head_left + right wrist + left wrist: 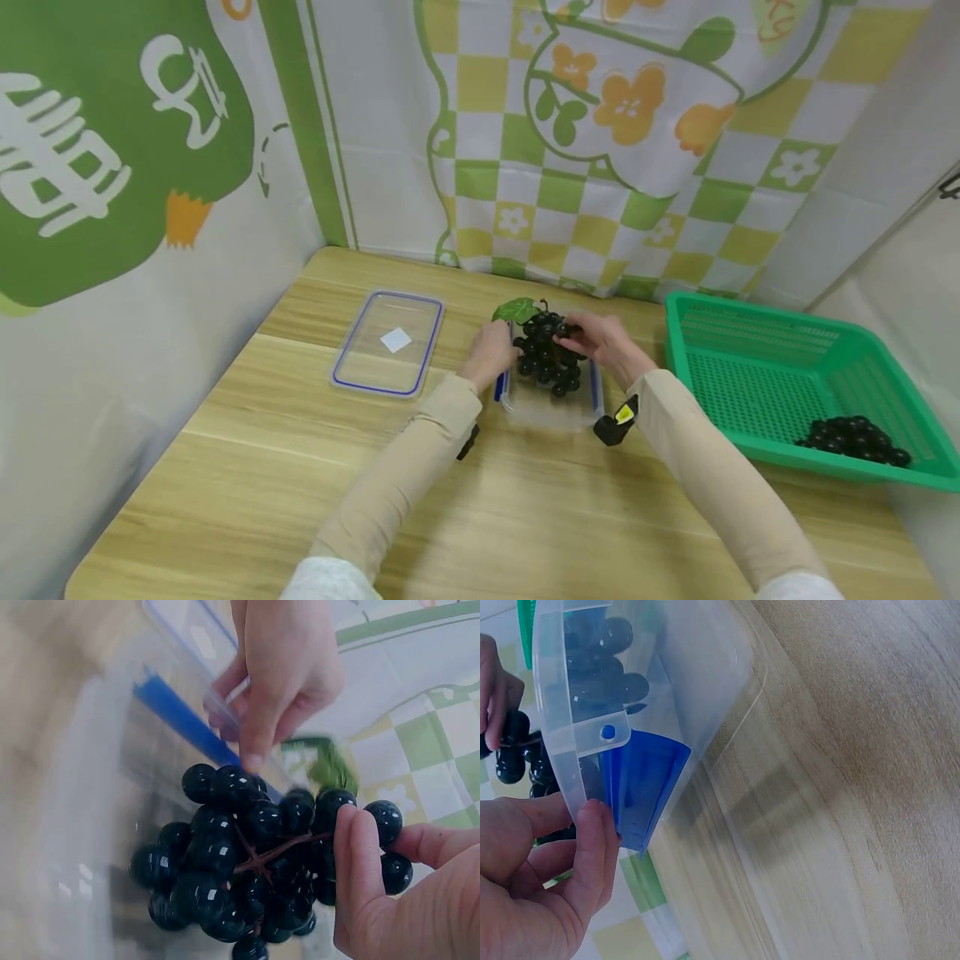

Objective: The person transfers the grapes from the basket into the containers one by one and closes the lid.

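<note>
A bunch of dark grapes (551, 358) with a green leaf (516, 311) is partly inside a clear plastic container (551, 415). My right hand (606, 340) grips the bunch near its upper end; in the right wrist view its fingers (361, 855) curl around several grapes beside the brown stem. At the container's left side is my left hand (492, 350). The left wrist view shows it pinching the rim between thumb and fingers, close to a blue latch (649, 787). Some grapes show through the container wall.
Left of the container, a clear lid (386, 375) with a blue seal and a white square label lies on the wooden table (487, 525). At the right stands a green basket (780, 312) with another dark grape bunch (855, 440). Patterned cloth hangs behind the table.
</note>
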{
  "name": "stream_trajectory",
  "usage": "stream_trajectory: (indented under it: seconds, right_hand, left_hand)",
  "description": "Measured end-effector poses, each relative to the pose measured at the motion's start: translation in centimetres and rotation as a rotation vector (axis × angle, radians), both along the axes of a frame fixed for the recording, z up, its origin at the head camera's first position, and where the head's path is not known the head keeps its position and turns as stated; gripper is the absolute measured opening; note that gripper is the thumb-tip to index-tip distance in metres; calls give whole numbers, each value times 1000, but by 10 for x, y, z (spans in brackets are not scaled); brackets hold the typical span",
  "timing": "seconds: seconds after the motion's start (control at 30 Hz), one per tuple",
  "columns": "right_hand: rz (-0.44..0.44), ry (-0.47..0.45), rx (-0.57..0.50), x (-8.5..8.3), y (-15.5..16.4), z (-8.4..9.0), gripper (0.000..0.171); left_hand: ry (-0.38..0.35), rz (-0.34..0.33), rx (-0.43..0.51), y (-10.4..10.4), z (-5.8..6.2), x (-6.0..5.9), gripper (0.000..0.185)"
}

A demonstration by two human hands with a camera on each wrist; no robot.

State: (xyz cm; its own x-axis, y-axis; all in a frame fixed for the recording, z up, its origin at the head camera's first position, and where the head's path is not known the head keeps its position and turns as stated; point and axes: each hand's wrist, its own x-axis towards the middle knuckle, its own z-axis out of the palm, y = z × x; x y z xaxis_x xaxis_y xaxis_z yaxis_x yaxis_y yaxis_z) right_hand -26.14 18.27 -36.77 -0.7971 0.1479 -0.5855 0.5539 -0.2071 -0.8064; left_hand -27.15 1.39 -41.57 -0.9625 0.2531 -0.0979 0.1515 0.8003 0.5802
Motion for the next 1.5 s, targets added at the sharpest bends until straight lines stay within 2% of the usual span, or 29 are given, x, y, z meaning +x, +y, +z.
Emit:
stream_trajectory:
  seconds: [0.13, 0.23, 0.43, 0.57, 0.83, 0.97, 1.1, 1.17, 1.33, 1.5]
  right_hand:
    - [-80, -20, -146, 8, -4, -3, 7]
    - [-141, -2, -190, 12, -7, -6, 8]
    - [-203, 50, -145, 14, -8, -14, 11]
    - [-204, 40, -81, 13, -4, -17, 7]
    - [-167, 52, -59, 18, -1, -8, 41]
    - [-188, 69, -91, 22, -3, -4, 30]
    - [-265, 91, -140, 26, -9, -5, 13]
    - [-315, 102, -161, 27, -13, -7, 16]
    - [-433, 116, -181, 27, -23, -12, 34]
    - [-528, 143, -186, 28, -31, -12, 32]
  left_hand:
    - [29, -3, -22, -3, 1, -1, 19]
    - [36, -2, -28, -4, 1, -1, 17]
    - [17, 7, 16, -4, 0, 1, 19]
    - [7, 0, 32, -2, -2, 2, 19]
    - [-30, -14, 52, -4, -1, 0, 24]
    - [1, -18, 33, -6, 2, -1, 26]
    - [8, -14, 20, -8, 3, -2, 26]
    - [1, -10, 21, -8, 3, -2, 26]
    - [-14, -9, 42, -5, 0, -1, 29]
    - [-13, -7, 63, -2, -1, 0, 30]
